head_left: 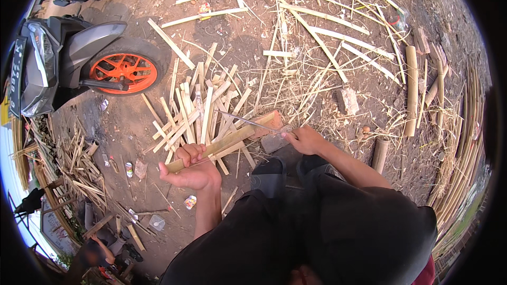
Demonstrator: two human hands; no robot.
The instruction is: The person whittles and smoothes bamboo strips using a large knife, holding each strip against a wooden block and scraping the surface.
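Observation:
My left hand point(193, 170) is closed around the near end of a split bamboo piece point(231, 140), palm turned up. The piece slants up to the right, its far end beside a reddish brick point(273, 120) and a grey stone block point(274, 141). My right hand point(305, 140) grips the handle of a long, thin-bladed knife point(245, 121). The blade points left, crossing above the far part of the bamboo piece; whether it touches the bamboo I cannot tell. Just beyond lies a heap of short bamboo slats point(203, 100), some beneath the held piece.
Long bamboo strips point(325, 33) and shavings litter the ground ahead. A motorbike's orange wheel point(124, 72) stands at the upper left. To the right lie bamboo poles point(411, 92) and a pale block point(347, 101). A can point(129, 169) sits left; another person point(97, 253) is lower left.

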